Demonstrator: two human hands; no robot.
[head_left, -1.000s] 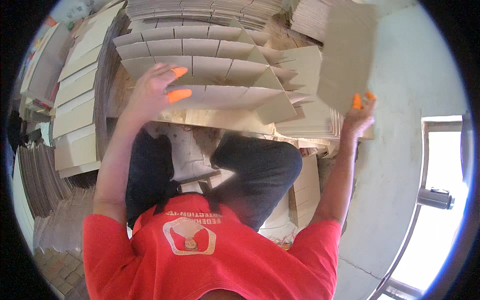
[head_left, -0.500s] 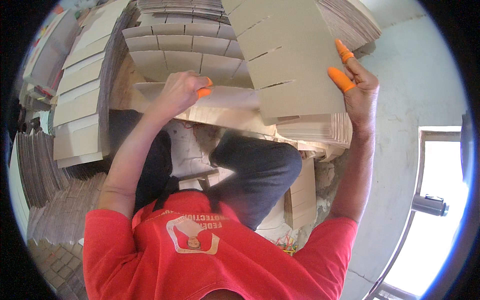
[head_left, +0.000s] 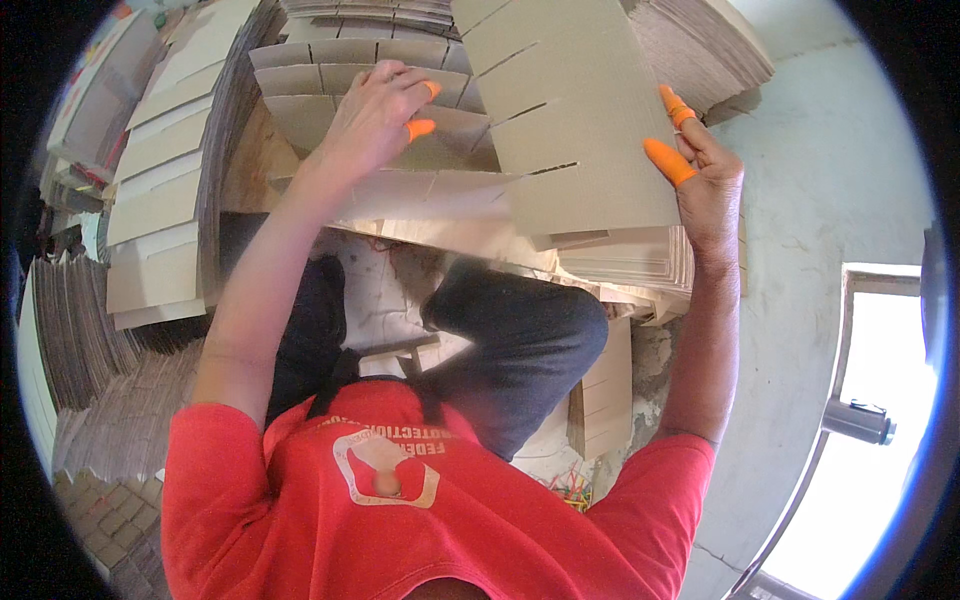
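Note:
My right hand (head_left: 712, 175) grips the right edge of a large brown cardboard sheet (head_left: 590, 150) with several slots cut into it. The thumb lies on the sheet's face, and an index fingertip shows at its edge. The sheet is tilted and its left side meets a row of upright slotted cardboard strips (head_left: 390, 120). Over these strips is my left hand (head_left: 378, 112), its thumb and index finger apart near a strip's upper edge. Orange rubber covers sit on the thumb and index finger of both hands. Part of the nearest strip (head_left: 430, 190) looks blurred.
A tall stack of slotted cardboard (head_left: 160, 200) stands at the left, with more bundled sheets (head_left: 85, 330) below it. Another stack (head_left: 700, 50) rises at the far right, beside the pale wall (head_left: 800, 180). Folded cardboard (head_left: 630, 258) lies under the held sheet.
My left hand has moved away from me, from the nearest strip to those farther back, and its thumb and index finger have spread. My right hand and the sheet have shifted slightly left.

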